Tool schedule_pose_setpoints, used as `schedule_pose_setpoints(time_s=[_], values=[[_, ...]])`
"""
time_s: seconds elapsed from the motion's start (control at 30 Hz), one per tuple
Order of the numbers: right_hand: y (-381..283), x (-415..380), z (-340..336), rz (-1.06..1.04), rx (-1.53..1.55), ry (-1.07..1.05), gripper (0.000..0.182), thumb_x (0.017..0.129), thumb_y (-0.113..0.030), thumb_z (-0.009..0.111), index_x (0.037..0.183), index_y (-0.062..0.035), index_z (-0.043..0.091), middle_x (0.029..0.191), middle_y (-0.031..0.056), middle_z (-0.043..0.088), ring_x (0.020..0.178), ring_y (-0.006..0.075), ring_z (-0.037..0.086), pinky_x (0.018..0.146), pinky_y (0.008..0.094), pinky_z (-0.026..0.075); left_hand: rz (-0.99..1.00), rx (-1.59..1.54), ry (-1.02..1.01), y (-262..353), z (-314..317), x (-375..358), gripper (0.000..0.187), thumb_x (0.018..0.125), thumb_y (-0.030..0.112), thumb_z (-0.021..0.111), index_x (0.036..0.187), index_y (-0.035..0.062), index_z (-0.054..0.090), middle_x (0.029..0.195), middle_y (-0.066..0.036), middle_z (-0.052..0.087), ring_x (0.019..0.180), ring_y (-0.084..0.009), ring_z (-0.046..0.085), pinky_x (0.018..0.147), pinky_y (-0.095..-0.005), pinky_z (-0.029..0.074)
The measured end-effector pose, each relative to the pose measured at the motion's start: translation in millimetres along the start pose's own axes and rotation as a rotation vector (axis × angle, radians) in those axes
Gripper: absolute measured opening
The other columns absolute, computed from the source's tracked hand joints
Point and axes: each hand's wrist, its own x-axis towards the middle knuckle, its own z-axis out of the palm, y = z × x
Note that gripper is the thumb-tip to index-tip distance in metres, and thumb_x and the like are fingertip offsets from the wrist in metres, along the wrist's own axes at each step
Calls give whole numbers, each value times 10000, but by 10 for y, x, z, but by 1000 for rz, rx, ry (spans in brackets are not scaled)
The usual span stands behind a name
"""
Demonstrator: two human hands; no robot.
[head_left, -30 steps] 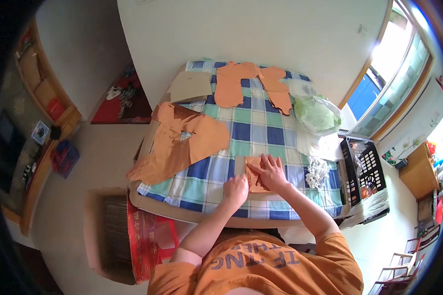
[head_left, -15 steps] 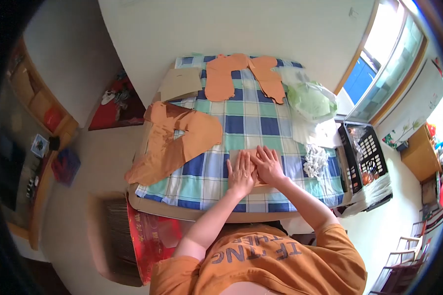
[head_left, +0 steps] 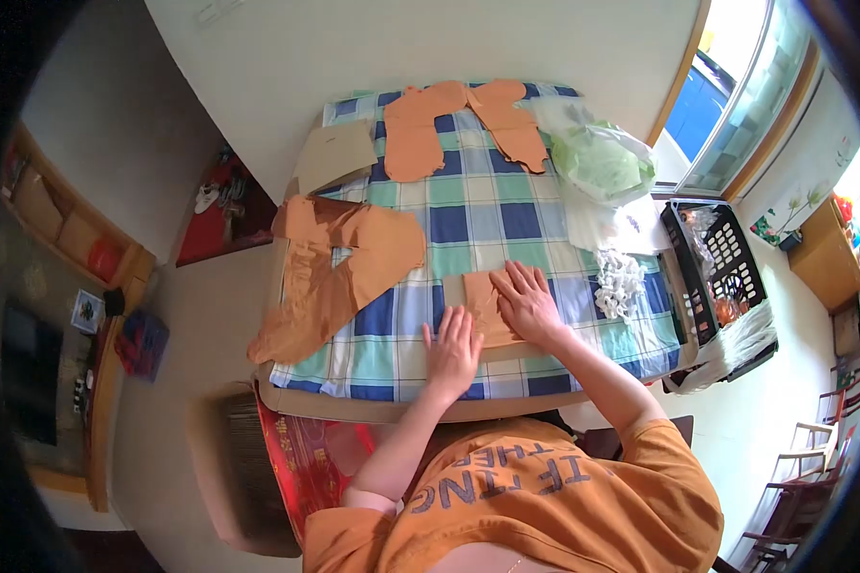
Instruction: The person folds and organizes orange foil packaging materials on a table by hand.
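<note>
On the checked cloth before me lies a flat, folded orange-tan fabric piece [head_left: 484, 304], with a paler strip along its left side. My right hand [head_left: 529, 307] rests flat on its right part, fingers stretched out and pointing away from me. Near its lower left corner is my left hand [head_left: 454, 351], palm down with fingers spread. Neither hand grips anything. A large, creased orange-tan garment-like piece [head_left: 377, 250] is spread out to the left, overhanging the near left edge.
Similar orange-tan pieces [head_left: 414, 143] lie at the far side, beside a beige cardboard sheet [head_left: 336, 158]. On the right are a pale green plastic bag [head_left: 607, 167], a white stringy heap [head_left: 619, 285] and a black crate [head_left: 728, 253]. An open carton [head_left: 229, 477] stands on the floor at left.
My left hand has slid left and toward me, away from my right hand, uncovering more of the folded piece. My right hand stays on it, and the camera view has shifted slightly.
</note>
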Motion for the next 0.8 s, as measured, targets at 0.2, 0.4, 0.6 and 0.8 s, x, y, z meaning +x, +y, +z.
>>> schedule_pose_setpoints(time_s=[0.2, 0.4, 0.6, 0.8], values=[[-3, 27, -12, -13, -63, -78, 502, 911, -298, 537, 1399, -236, 437, 1448, 207, 374, 1359, 361, 339, 1097, 576, 231, 75, 91, 125, -232, -2, 109, 384, 920, 214, 519, 1280, 81, 539, 1453, -86, 411, 1384, -277, 312, 1098, -610, 197], [-82, 59, -128, -197, -65, -176, 582, 873, -240, 588, 1420, -320, 405, 1432, 149, 399, 1356, 326, 347, 1099, 578, 235, 138, 106, 41, -261, -55, 150, 324, 906, 211, 535, 1213, 124, 591, 1482, -91, 370, 1400, -313, 275, 1095, -632, 181], [-92, 75, -127, -239, -75, -189, 554, 868, -226, 597, 1391, -332, 449, 1396, 153, 431, 1332, 329, 371, 1085, 562, 265, 198, 114, -40, -216, -189, 183, 262, 890, 217, 556, 1117, 123, 649, 1500, -109, 332, 1415, -323, 232, 1084, -655, 173], [-65, 75, -68, -259, -52, -171, 536, 856, -220, 607, 1362, -346, 485, 1394, 155, 431, 1329, 336, 374, 1083, 556, 272, 266, 9, -3, -316, -156, 163, 226, 874, 193, 573, 1056, 103, 671, 1449, -147, 397, 1386, -304, 300, 1099, -598, 214]])
